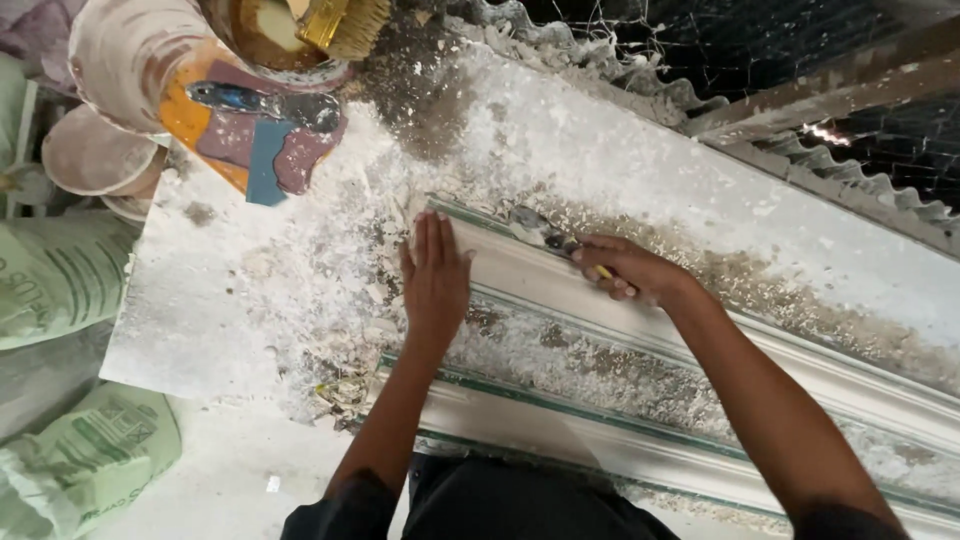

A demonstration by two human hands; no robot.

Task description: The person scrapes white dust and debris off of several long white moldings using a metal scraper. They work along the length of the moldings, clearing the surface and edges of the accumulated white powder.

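Scraper (540, 232) in right hand (625, 270), one moulding (560, 290)

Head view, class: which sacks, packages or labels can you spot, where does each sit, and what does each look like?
Upper sack: left edge, beside the white worktable; bulging, pale green with darker green print.
Lower sack: bottom left, on the floor; crumpled, pale green, green print.
No signs or screens show.
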